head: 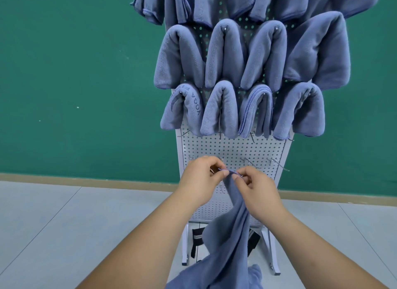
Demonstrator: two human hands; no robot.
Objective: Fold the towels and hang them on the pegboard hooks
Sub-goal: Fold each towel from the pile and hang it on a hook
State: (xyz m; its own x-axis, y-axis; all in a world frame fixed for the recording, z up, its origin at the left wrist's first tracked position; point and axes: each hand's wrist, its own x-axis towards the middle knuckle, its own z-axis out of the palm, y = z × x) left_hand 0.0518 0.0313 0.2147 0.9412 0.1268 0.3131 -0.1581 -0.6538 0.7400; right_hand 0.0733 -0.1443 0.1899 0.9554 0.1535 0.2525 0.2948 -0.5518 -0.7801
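**A:** Where's the towel?

**B:** The towel [234, 224] hangs in front of the pegboard's [232, 146] lower half. Its top hem is held up by both hands and the rest trails down, loose and unfolded, out past the bottom of the view.

**A:** How is it held?

**B:** The left hand [202, 179] pinches the hem between thumb and forefinger, with the other fingers curled in. The right hand [255, 187] pinches it the same way, just beside the left. I'd judge the hands are this close so they can find a corner or run along the edge and spread the cloth flat before the first fold.

**A:** So folding hasn't begun?

**B:** It looks that way, since no crease shows yet.

**A:** And the board?

**B:** Hung towels [223, 54] fill the top and middle rows, each doubled over a peg so it sits balanced. The bare hooks [277, 164] are in the rows toward the bottom edge, just behind the hands. That probably explains why the towel is held so low.

**A:** Anything else?

**B:** There's a green wall [75, 73] and a pale floor [64, 224]. A dark strip [196, 239] sits at the board's foot, perhaps a sock, but I can't tell.
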